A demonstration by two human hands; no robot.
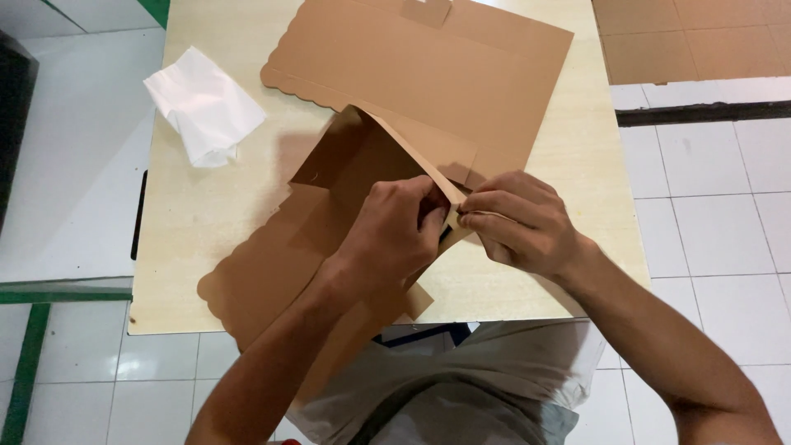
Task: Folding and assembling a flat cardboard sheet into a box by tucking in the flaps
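Head view: brown cardboard sheet [329,214] lies at frame centre on pale table [206,247], long axis running lower left to upper right. Raised flap corner is pinched by left hand [395,235] and right hand [523,222], fingers closed on fold. Judged light, stiff, creasable; best gripped at flap edges. Crumpled white paper [202,103] sits upper left.
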